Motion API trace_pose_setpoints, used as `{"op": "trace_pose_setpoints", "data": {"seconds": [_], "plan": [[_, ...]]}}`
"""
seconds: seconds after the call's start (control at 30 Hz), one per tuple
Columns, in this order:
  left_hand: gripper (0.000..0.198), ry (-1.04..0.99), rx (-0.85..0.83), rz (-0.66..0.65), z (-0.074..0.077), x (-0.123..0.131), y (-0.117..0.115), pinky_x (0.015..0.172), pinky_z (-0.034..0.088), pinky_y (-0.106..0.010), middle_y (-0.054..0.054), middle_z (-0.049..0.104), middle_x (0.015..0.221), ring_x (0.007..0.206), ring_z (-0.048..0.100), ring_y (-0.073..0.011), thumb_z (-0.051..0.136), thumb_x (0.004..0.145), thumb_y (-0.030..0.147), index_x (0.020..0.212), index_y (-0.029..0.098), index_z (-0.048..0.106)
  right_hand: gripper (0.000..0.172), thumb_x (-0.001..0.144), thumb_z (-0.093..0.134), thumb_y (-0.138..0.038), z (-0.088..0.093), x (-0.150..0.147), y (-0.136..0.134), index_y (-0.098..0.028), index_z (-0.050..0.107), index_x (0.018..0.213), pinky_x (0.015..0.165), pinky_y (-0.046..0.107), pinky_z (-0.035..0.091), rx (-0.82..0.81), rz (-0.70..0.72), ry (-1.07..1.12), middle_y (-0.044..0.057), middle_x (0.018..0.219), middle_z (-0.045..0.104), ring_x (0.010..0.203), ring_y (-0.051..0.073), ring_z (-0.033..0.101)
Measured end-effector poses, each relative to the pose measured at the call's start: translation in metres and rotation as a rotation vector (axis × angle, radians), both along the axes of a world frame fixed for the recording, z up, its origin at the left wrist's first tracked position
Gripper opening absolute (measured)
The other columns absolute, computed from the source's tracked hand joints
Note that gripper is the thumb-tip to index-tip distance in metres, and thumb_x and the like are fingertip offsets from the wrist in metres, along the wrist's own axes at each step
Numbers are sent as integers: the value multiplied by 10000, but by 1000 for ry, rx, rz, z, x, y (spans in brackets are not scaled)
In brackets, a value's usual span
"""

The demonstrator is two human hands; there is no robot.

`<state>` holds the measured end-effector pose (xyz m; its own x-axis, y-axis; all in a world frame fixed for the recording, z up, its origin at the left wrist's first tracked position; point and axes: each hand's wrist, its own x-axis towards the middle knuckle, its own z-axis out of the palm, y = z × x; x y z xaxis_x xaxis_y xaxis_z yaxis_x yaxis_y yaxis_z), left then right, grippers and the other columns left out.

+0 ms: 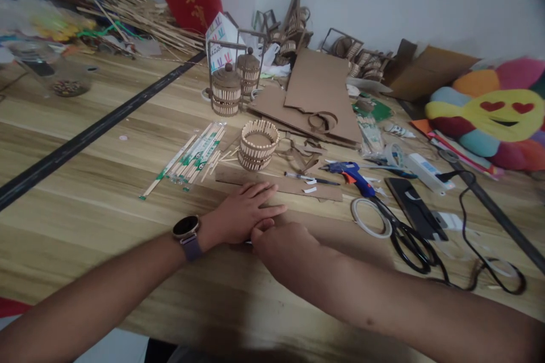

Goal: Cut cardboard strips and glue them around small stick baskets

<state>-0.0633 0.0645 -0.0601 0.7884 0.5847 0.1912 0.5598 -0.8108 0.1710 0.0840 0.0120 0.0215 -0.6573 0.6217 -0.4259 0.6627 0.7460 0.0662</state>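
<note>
My left hand [240, 212], with a watch on the wrist, lies flat with fingers stretched out on a brown cardboard sheet [340, 235] on the wooden table [97, 210]. My right hand [283, 244] is closed just beside it, fingertips meeting the left fingers; what it pinches is hidden. A cardboard strip [281, 181] lies just beyond both hands, with a pen [310, 177] on it. A round basket of wooden sticks [258, 144] stands behind the strip.
Wrapped chopsticks [193, 159] lie left of the basket. A blue glue gun [353, 173], a tape ring [370, 216], black scissors [409, 241] and a cable [472, 238] are to the right. Cardboard sheets [319, 91], small lanterns [227, 91] and a colourful plush [489, 113] sit further back.
</note>
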Motion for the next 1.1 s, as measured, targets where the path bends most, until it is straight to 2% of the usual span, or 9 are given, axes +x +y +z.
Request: {"op": "trace_pose_setpoints", "data": {"seconds": [0.17, 0.3, 0.5, 0.73, 0.87, 0.93, 1.03, 1.1], "plan": [[412, 10, -21, -7, -1, 0, 1, 1159, 314, -523, -121, 390, 1619, 1480, 341, -356, 469, 1055, 392, 1448, 293, 547, 319, 874, 576, -21, -1, 4, 0, -24, 664, 1181, 640, 350, 623, 67, 81, -53, 256, 989, 755, 825, 302, 773], [401, 21, -7, -27, -1, 0, 3, 1172, 305, -533, -105, 398, 1618, 1507, 291, -366, 469, 1056, 389, 1436, 289, 554, 353, 864, 578, -28, -12, 12, -2, -29, 646, 1210, 547, 328, 613, 140, 110, -47, 253, 1008, 752, 805, 310, 774], [401, 38, 9, -23, -1, 0, 3, 1190, 292, -517, -56, 401, 1621, 1527, 253, -363, 479, 1052, 385, 1441, 311, 541, 337, 868, 563, -10, -21, 21, -5, -56, 638, 1194, 518, 319, 594, 155, 124, -7, 189, 882, 760, 692, 281, 762], [414, 28, -14, -23, 1, 0, 1, 1188, 297, -533, -70, 389, 1628, 1528, 241, -381, 428, 1068, 402, 1450, 289, 540, 320, 855, 544, 29, -1, 27, -9, -125, 660, 1110, 494, 252, 530, 23, 5, -148, 141, 823, 765, 659, 249, 759], [420, 18, -6, -19, 1, -1, 1, 1193, 289, -531, -70, 386, 1629, 1528, 247, -367, 398, 1076, 409, 1454, 291, 537, 324, 866, 548, 18, 9, 47, -9, -160, 664, 1111, 472, 235, 465, -14, -54, -207, 115, 861, 778, 690, 245, 767], [423, 19, -2, -12, 2, -1, 1, 1195, 281, -529, -66, 396, 1624, 1525, 258, -367, 383, 1080, 416, 1454, 293, 538, 272, 891, 568, -26, 14, 64, -4, -176, 667, 1095, 472, 227, 423, -40, -68, -165, 80, 819, 775, 667, 217, 756], [429, 30, 4, -10, 2, -1, 0, 1194, 280, -523, -66, 406, 1618, 1517, 278, -368, 366, 1085, 424, 1456, 291, 537, 132, 969, 572, -187, 22, 85, 2, -192, 676, 1051, 504, 228, 400, -105, -70, -24, 44, 775, 763, 669, 191, 737], [432, 28, 19, -19, 2, -1, 0, 1194, 276, -520, -70, 403, 1620, 1518, 279, -358, 364, 1087, 425, 1463, 290, 527, 154, 995, 562, -288, 24, 85, 2, -192, 675, 1037, 512, 240, 390, -107, -74, 41, 44, 787, 764, 686, 201, 731]]}}
